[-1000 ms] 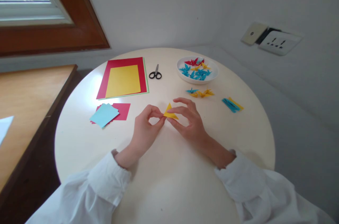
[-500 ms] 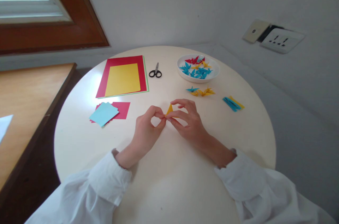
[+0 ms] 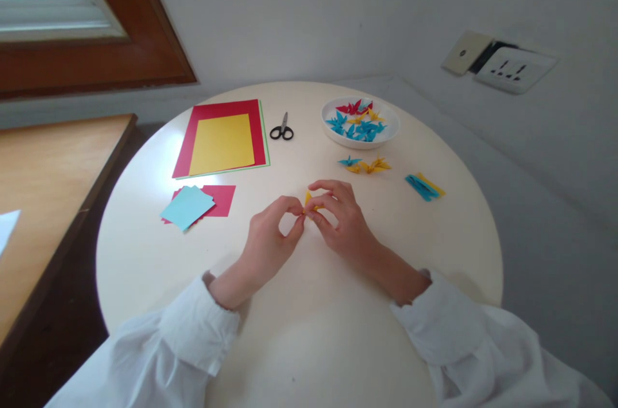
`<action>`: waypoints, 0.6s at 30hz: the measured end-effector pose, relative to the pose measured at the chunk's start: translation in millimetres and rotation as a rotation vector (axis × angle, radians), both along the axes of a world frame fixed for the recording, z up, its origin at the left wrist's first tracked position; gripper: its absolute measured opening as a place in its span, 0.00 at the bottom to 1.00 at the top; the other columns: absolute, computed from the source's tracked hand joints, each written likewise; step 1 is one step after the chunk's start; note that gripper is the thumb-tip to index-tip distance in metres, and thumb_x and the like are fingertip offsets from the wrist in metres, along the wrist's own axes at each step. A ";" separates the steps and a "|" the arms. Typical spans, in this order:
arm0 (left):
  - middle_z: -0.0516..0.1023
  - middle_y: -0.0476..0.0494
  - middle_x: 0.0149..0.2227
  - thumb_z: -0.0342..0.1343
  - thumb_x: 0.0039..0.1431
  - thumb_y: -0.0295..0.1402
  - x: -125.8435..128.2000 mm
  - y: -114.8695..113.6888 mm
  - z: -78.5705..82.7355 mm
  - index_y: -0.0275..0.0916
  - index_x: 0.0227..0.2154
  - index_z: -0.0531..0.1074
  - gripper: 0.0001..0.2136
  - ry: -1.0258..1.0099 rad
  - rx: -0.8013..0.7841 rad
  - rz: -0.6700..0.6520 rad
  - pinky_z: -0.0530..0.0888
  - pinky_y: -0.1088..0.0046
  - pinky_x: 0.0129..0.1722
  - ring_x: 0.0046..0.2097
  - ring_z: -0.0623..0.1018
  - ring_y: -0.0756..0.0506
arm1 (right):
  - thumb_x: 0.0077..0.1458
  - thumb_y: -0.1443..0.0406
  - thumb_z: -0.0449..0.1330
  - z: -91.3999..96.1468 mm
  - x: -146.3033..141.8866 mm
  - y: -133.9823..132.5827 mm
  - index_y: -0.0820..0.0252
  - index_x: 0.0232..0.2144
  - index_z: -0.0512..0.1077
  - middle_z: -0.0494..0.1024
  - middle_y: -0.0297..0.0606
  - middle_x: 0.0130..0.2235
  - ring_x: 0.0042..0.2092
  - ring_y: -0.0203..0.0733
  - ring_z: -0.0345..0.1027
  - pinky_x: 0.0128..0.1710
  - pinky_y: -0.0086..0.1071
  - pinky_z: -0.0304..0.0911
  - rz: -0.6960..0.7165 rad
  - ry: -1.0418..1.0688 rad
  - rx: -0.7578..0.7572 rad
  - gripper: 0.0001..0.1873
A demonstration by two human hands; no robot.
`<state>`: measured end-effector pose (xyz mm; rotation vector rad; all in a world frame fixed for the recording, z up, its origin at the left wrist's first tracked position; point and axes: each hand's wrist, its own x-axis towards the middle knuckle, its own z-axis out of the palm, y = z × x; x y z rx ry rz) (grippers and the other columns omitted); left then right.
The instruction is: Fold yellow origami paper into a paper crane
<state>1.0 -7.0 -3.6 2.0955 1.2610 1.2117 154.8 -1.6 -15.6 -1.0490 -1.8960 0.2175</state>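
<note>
Between my fingertips is a small folded piece of yellow paper (image 3: 308, 198), mostly covered by my fingers. My left hand (image 3: 273, 228) pinches its left side between thumb and index finger. On the other side my right hand (image 3: 342, 218) pinches it too, the index finger arched above. Beyond my right hand lie several finished paper cranes, yellow ones (image 3: 375, 165) and a blue one (image 3: 350, 161). A white dish (image 3: 360, 143) behind them holds many red, blue and yellow cranes.
Black-handled scissors (image 3: 282, 129) lie at the back. Left of them are large red and yellow sheets (image 3: 223, 144). Smaller light-blue squares (image 3: 188, 207) rest over red ones (image 3: 223, 200). Folded blue and yellow strips (image 3: 425, 187) lie at the right. A wall borders the round white table (image 3: 299, 331).
The yellow paper's upright point shows less and sits slightly lower, more behind my right fingers. My fingertips have shifted a little; both hands still pinch the paper. The view has moved slightly.
</note>
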 end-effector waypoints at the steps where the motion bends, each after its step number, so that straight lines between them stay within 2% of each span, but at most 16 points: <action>1: 0.76 0.50 0.30 0.52 0.51 0.23 -0.1 0.0 0.2 0.40 0.30 0.67 0.05 0.009 0.010 0.000 0.70 0.79 0.26 0.31 0.77 0.51 | 0.54 0.70 0.56 0.0 0.1 0.0 0.55 0.30 0.70 0.73 0.40 0.43 0.47 0.46 0.64 0.47 0.44 0.61 -0.003 0.016 -0.007 0.06; 7: 0.77 0.49 0.31 0.51 0.52 0.23 -0.7 -0.3 2.4 0.41 0.31 0.68 0.06 -0.012 -0.025 -0.028 0.73 0.75 0.33 0.33 0.77 0.49 | 0.53 0.68 0.59 2.4 1.4 0.7 0.54 0.28 0.71 0.74 0.39 0.41 0.47 0.45 0.66 0.49 0.44 0.62 0.019 0.122 -0.148 0.04; 14: 0.77 0.49 0.31 0.52 0.51 0.24 -0.8 0.6 2.8 0.41 0.30 0.68 0.05 -0.015 -0.019 -0.024 0.72 0.76 0.30 0.31 0.77 0.50 | 0.51 0.66 0.61 2.7 2.8 2.7 0.54 0.26 0.73 0.74 0.39 0.41 0.47 0.43 0.67 0.50 0.43 0.62 0.089 0.261 -0.322 0.03; 18: 0.76 0.50 0.29 0.51 0.50 0.24 -0.3 0.6 3.7 0.41 0.29 0.68 0.06 -0.018 -0.037 -0.021 0.72 0.76 0.30 0.30 0.76 0.50 | 0.48 0.65 0.63 5.3 3.4 2.0 0.54 0.26 0.75 0.74 0.39 0.44 0.49 0.44 0.67 0.53 0.44 0.60 0.102 0.299 -0.388 0.01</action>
